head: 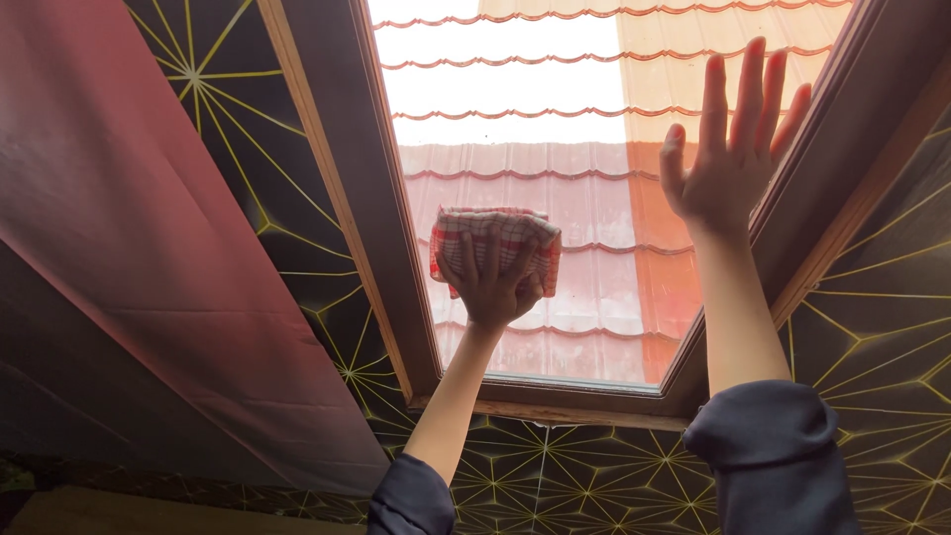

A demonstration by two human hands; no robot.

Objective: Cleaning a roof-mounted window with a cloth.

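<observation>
Rolled sleeves (771,451) cut off; left hand (492,287) half-covers cloth (495,243).

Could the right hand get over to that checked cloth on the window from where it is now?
Probably yes. The right hand lies flat on the window pane, fingers spread and holding nothing, and only bare glass separates it from the red-and-white checked cloth, which the left hand presses to the pane.

a slanted window pane (594,327) in a wooden frame (396,248) carries a folded red-checked cloth (495,238), pressed flat against the glass near its left edge.
</observation>
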